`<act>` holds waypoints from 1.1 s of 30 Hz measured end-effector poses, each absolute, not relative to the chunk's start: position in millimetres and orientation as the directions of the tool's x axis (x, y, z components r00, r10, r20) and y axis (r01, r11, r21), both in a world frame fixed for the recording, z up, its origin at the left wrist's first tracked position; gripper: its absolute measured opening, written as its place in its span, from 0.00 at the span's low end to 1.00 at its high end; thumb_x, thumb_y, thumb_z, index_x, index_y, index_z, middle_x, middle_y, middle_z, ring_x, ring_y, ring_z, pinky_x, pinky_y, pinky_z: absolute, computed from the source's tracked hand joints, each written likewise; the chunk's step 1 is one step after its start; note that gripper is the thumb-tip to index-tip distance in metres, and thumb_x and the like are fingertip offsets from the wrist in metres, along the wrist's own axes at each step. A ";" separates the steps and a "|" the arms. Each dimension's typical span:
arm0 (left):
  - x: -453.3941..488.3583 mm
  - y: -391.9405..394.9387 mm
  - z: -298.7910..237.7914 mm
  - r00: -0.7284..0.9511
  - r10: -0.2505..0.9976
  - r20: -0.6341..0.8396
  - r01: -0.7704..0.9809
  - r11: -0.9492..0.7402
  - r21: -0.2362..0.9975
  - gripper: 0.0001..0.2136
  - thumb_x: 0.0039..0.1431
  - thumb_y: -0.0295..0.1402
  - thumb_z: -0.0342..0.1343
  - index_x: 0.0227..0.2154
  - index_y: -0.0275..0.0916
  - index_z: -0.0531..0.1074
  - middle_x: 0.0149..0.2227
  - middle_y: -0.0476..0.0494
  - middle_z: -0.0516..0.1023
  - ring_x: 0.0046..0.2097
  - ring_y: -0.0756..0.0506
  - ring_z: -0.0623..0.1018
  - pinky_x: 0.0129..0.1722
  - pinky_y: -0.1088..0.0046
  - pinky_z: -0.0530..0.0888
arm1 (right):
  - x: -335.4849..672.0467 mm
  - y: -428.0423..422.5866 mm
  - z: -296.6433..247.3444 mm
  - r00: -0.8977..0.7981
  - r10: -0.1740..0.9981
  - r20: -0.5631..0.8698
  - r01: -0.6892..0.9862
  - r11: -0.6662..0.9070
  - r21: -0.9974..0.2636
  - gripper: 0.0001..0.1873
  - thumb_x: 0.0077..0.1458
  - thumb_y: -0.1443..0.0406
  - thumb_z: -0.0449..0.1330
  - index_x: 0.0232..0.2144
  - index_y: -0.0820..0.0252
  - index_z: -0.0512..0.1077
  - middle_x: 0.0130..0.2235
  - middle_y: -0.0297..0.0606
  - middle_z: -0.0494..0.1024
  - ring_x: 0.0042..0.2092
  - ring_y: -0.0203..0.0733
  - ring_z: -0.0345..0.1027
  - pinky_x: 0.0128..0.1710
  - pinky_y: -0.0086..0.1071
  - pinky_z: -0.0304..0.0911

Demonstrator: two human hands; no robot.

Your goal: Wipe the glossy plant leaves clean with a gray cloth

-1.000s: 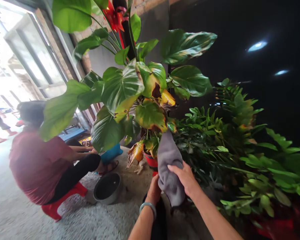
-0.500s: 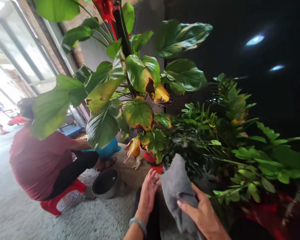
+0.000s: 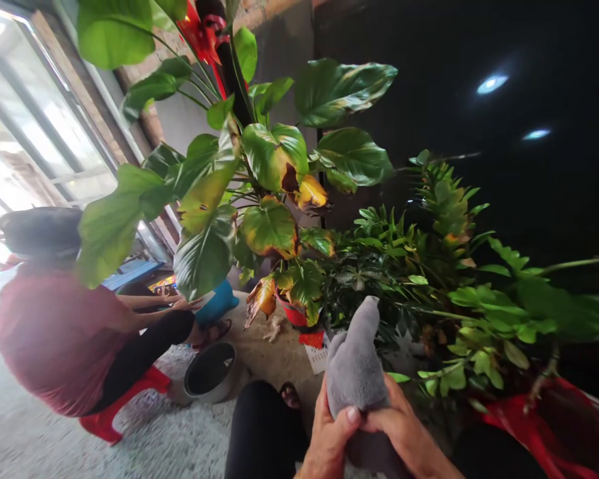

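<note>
A soft grey cloth [image 3: 355, 372] stands bunched up in front of me, its narrow top end pointing upward. My left hand [image 3: 329, 432] is wrapped round its lower left side, thumb pressed on the front. From the other side my right hand [image 3: 404, 426] grips it too, and the two thumbs nearly meet. Just beyond the cloth grow dark green plants [image 3: 364, 279]. Farther left, a tall plant with broad leaves [image 3: 272, 226], some yellow and brown, rises from a red pot [image 3: 293, 313]. Whatever lies inside the cloth, if anything, is hidden.
At left a person [image 3: 62, 326] in a pink shirt sits on a red stool [image 3: 124, 399], hands near a blue object [image 3: 218, 303]. A dark bucket [image 3: 209, 372] stands between us. Red material [image 3: 549, 426] lies at lower right, and a dark wall [image 3: 479, 40] rises behind.
My left hand, open and beside the cloth before, has closed on it. The cloth has gone from hanging loosely in my right hand to being bunched upright between both hands.
</note>
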State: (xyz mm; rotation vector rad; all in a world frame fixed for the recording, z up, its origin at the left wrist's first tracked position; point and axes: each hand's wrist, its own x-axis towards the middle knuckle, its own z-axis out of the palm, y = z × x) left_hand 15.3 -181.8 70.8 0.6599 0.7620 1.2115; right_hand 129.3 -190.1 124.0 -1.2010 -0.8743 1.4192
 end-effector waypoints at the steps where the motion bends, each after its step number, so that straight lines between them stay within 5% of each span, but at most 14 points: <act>1: 17.2 -183.8 70.0 0.176 0.972 -0.154 -0.573 0.228 0.787 0.40 0.29 0.46 0.71 0.52 0.42 0.73 0.48 0.37 0.78 0.53 0.28 0.72 0.52 0.57 0.68 | 132.2 -190.7 121.4 0.051 0.963 -0.264 -0.266 -0.241 -0.933 0.25 0.27 0.70 0.58 0.35 0.57 0.78 0.32 0.35 0.81 0.39 0.53 0.72 0.41 0.40 0.66; 7: 16.2 -188.0 62.4 0.191 0.957 -0.220 -0.574 0.291 0.766 0.36 0.31 0.43 0.72 0.49 0.42 0.75 0.43 0.36 0.80 0.50 0.28 0.75 0.51 0.56 0.69 | 129.9 -189.1 90.5 0.050 0.955 -0.291 -0.354 -0.255 -0.900 0.23 0.39 0.56 0.61 0.39 0.60 0.76 0.40 0.42 0.82 0.48 0.56 0.71 0.48 0.42 0.64; 12: 9.9 -178.9 57.6 0.150 0.917 -0.369 -0.596 0.382 0.706 0.28 0.34 0.41 0.71 0.42 0.36 0.77 0.36 0.37 0.82 0.48 0.31 0.77 0.52 0.55 0.69 | 125.2 -179.2 55.7 0.253 0.967 -0.041 0.167 -0.085 -0.982 0.27 0.43 0.47 0.62 0.42 0.56 0.75 0.47 0.46 0.79 0.55 0.62 0.66 0.54 0.48 0.61; 18: -0.8 -162.0 79.0 0.182 0.970 -0.158 -0.566 0.235 0.790 0.36 0.32 0.35 0.71 0.51 0.40 0.73 0.46 0.38 0.80 0.52 0.31 0.75 0.53 0.59 0.69 | 141.2 -162.8 49.0 0.180 0.954 0.240 0.282 0.184 -0.942 0.29 0.42 0.47 0.62 0.45 0.52 0.71 0.51 0.46 0.75 0.55 0.60 0.65 0.55 0.50 0.59; 21: -12.9 -151.6 95.8 0.086 0.990 -0.112 -0.472 0.140 0.870 0.36 0.32 0.33 0.71 0.52 0.41 0.72 0.48 0.39 0.79 0.51 0.32 0.76 0.49 0.62 0.72 | 167.1 -143.9 53.2 0.414 0.871 0.266 0.273 0.160 -0.949 0.32 0.39 0.45 0.60 0.44 0.55 0.69 0.48 0.49 0.74 0.49 0.59 0.69 0.48 0.50 0.64; 25: -23.1 -138.7 110.1 -0.031 0.996 -0.087 -0.383 0.069 0.921 0.33 0.35 0.36 0.69 0.51 0.41 0.73 0.47 0.41 0.80 0.49 0.35 0.77 0.46 0.65 0.74 | 204.0 -114.5 47.6 0.767 0.642 -0.012 0.050 -0.080 -0.996 0.39 0.34 0.44 0.61 0.47 0.58 0.65 0.46 0.50 0.73 0.39 0.54 0.73 0.33 0.42 0.67; 29: -21.6 -125.9 122.5 0.002 1.000 -0.002 -0.291 0.002 0.957 0.32 0.35 0.37 0.70 0.49 0.39 0.75 0.47 0.40 0.80 0.51 0.34 0.76 0.49 0.64 0.72 | 216.7 -97.5 39.0 0.618 0.726 -0.302 -0.421 -0.020 -0.907 0.33 0.27 0.52 0.69 0.39 0.55 0.67 0.30 0.36 0.76 0.27 0.45 0.73 0.18 0.31 0.61; 33: -14.9 -103.1 154.3 0.047 0.992 0.118 -0.242 -0.104 0.965 0.34 0.33 0.38 0.71 0.49 0.38 0.75 0.48 0.38 0.79 0.51 0.33 0.75 0.51 0.63 0.71 | 212.6 -91.6 40.8 0.450 0.838 -0.309 -0.608 0.034 -0.793 0.23 0.22 0.56 0.73 0.22 0.58 0.68 0.21 0.35 0.77 0.18 0.35 0.66 0.16 0.28 0.60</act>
